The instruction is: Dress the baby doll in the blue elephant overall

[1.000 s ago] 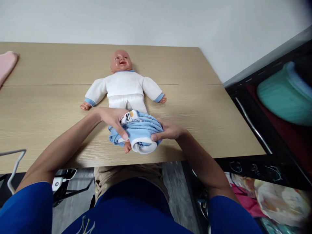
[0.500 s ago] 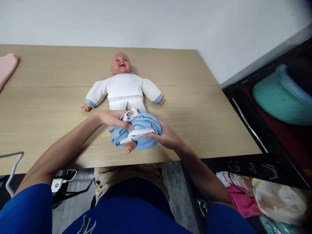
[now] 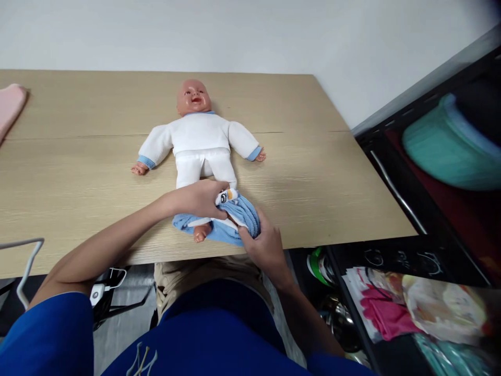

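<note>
Shirtfront (image 3: pixel 211 334) in deep blue comes first from where I'm watching, with khaki trousers (image 3: pixel 178 275) meeting the near edge of a wooden table (image 3: pixel 313 193). Lower right, bright pink fabric (image 3: pixel 387 316) lies in a clutter below the tabletop.

The person's right hand (image 3: pixel 264 243) grips the right side of a blue towelling garment (image 3: pixel 243 211), thumb on the inner side of the gathered roll, other fingers bent around the outside, spread only as wide as the bunched cloth. To its left, one foot (image 3: pixel 201 232) of a baby doll (image 3: pixel 201 130) shows at the garment's white trim; whether the trim encircles it I can't make out. The left hand (image 3: pixel 203 198) pinches the garment beside a cartoon patch (image 3: pixel 227 196), the fingers nearly together on the fabric, some tips hidden.

The garment is bunched at the doll's lower legs; the other foot is out of sight. Beyond, the doll lies face up, head away from the person, arms spread, dressed in white with blue cuffs. A teal container (image 3: pixel 446 149) sits off right, a pink cloth (image 3: pixel 11 107) far left, and a pale wall (image 3: pixel 176 34) stands behind.
</note>
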Motion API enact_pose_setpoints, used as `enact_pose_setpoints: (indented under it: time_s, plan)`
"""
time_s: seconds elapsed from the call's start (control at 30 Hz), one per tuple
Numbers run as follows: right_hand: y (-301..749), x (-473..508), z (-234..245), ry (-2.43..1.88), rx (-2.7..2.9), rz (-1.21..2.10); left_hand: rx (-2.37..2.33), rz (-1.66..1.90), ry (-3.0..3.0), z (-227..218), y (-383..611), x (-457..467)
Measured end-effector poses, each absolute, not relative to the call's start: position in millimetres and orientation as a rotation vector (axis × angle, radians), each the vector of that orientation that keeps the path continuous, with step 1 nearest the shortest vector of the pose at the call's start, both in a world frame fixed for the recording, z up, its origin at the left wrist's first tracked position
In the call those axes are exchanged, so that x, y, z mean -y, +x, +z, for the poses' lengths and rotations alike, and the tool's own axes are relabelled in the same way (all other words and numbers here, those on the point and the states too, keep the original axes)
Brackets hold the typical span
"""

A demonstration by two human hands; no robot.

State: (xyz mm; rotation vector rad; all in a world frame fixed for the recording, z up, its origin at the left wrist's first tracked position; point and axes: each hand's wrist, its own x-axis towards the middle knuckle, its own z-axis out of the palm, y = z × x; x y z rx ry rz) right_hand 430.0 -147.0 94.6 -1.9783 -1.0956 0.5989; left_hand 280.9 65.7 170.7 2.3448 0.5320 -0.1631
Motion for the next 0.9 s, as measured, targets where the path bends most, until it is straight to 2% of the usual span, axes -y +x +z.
enact_pose_setpoints:
  time_s: [0.2, 0.47, 0.6, 0.9]
  plan:
    - [429, 142, 85, -1.904, 1.139, 0.416, -0.577, -0.223, 2.574, 171, 281, -52]
    - [436, 137, 85, -1.825, 1.006, 0.736, -0.576, -0.275, 2.537, 168, 275, -53]
    - [438, 131, 72, -1.677, 0.957, 0.824, -0.538, -0.133, 2.364, 154, 273, -62]
    - [433, 123, 53, -1.445, 0.824, 0.769, -0.441, 0.130, 2.044, 145, 278, -80]
